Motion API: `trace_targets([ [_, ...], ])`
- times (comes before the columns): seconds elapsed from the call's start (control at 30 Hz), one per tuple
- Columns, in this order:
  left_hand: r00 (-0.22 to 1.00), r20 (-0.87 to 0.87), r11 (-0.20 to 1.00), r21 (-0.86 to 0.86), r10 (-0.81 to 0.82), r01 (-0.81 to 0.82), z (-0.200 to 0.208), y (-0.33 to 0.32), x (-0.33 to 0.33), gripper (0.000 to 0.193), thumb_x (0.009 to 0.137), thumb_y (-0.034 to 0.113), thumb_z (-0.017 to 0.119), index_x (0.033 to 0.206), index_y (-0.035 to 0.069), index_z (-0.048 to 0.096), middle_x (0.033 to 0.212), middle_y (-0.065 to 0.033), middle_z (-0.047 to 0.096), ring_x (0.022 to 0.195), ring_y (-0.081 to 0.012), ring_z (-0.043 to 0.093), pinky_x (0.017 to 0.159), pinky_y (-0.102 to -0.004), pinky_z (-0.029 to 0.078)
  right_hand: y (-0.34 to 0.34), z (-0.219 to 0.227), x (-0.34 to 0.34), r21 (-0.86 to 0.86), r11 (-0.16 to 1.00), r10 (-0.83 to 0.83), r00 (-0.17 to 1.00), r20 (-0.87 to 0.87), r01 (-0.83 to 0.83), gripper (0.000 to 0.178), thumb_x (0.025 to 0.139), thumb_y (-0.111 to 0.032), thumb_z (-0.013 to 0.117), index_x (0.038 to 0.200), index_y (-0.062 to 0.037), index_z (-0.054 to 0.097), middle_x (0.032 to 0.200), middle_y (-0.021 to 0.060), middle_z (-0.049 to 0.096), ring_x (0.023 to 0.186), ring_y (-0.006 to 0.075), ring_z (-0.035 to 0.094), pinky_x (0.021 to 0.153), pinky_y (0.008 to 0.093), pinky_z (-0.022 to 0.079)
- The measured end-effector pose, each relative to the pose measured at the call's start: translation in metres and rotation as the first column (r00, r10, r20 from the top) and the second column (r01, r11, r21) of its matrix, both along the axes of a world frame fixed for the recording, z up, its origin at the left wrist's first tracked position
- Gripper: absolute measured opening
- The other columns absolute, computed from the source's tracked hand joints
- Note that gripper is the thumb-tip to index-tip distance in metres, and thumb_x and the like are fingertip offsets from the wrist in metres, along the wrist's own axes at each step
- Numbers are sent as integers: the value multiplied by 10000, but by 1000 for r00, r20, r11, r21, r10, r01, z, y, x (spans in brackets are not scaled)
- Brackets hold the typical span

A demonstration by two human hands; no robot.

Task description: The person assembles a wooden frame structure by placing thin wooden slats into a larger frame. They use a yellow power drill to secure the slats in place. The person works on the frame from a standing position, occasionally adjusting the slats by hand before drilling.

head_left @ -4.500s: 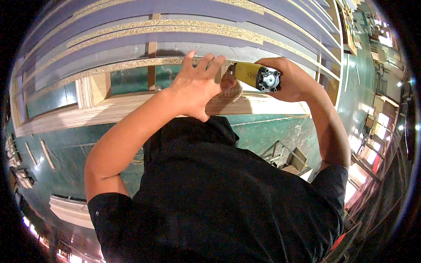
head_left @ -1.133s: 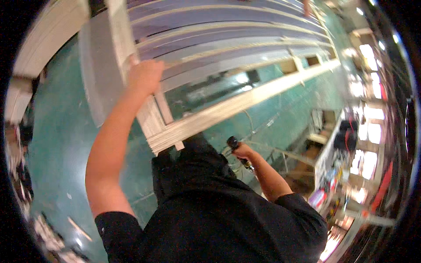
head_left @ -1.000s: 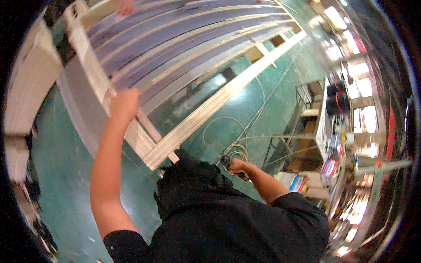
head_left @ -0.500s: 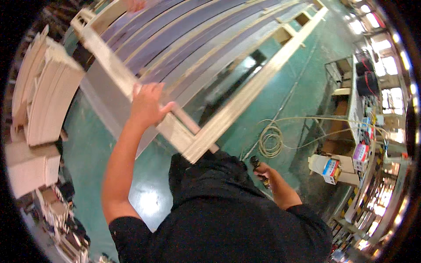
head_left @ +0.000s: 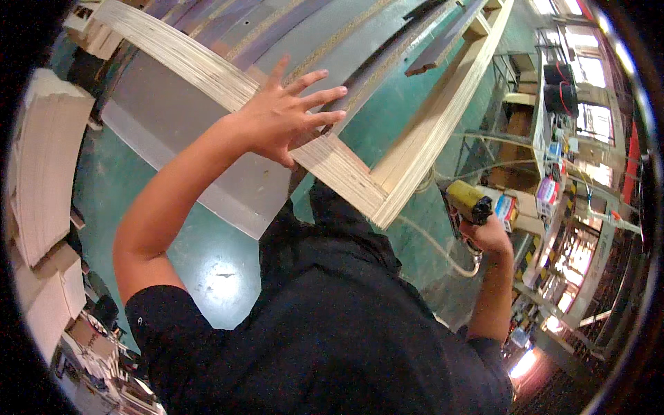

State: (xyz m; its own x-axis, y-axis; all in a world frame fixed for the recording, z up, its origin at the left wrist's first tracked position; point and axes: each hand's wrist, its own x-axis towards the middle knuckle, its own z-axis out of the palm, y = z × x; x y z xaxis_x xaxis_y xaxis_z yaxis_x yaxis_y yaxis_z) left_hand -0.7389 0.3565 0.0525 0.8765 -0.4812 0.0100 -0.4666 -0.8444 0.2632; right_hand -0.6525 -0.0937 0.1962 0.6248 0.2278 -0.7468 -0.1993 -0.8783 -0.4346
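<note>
A large plywood frame (head_left: pixel 432 131) meets in a corner just in front of my body. Over its left beam (head_left: pixel 187 62) my left hand (head_left: pixel 287 114) is spread, fingers apart, with nothing in it; whether the palm touches the wood I cannot tell. Off to the right of the corner, my right hand (head_left: pixel 490 235) grips the handle of a yellow and black nail gun (head_left: pixel 469 199). A pale air hose (head_left: pixel 443 256) trails from the gun's handle end. Long purple-grey strips (head_left: pixel 270 28) with rough wood edges lie inside the frame.
A grey sheet (head_left: pixel 207 176) sticks out beneath the frame's left beam. Curved stacks of pale boards (head_left: pixel 52 159) stand at the left. Along the right side is a workbench with small boxes (head_left: pixel 546 190) and dark rolls (head_left: pixel 560 97). The floor (head_left: pixel 221 259) is green.
My left hand has gone from holding the left beam to spread fingers farther right. The nail gun has come up and outward in my right hand. The frame corner sits farther right in view.
</note>
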Motion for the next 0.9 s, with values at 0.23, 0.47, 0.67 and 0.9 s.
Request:
trace_targets([
  [0.23,993,41,988,-101,-111,115,-17,5,6,1120,460,557,929,1460,222,549,1676,13,335,1571,-320,228,1223,-734,44,141,24,-28,182,900,386,918,89,-396,597,746,-78,809,1305,-21,608,1129,111,719,1084,206,665,989,356,509],
  [0.47,989,90,980,-154,-117,129,-30,7,8,1095,491,536,936,1463,204,558,1597,41,471,1483,-252,416,1256,-660,88,205,-25,-23,248,814,506,851,142,-526,408,821,-114,768,1188,-21,616,1046,152,714,979,251,678,910,388,526],
  [0.67,993,4,976,-183,-119,118,-21,11,7,977,584,469,944,1446,174,590,1584,39,490,1395,-217,516,1254,-653,124,220,-35,-22,232,846,467,877,111,-480,435,811,-80,716,1224,30,637,961,104,708,866,156,617,825,330,537],
  [0.9,993,28,964,-237,-115,118,-27,11,9,1061,504,508,941,1452,200,577,1576,43,500,1374,-206,538,1250,-661,105,224,-42,-19,249,827,483,864,142,-504,443,820,-77,705,1243,37,640,1031,137,734,941,207,663,893,347,532],
])
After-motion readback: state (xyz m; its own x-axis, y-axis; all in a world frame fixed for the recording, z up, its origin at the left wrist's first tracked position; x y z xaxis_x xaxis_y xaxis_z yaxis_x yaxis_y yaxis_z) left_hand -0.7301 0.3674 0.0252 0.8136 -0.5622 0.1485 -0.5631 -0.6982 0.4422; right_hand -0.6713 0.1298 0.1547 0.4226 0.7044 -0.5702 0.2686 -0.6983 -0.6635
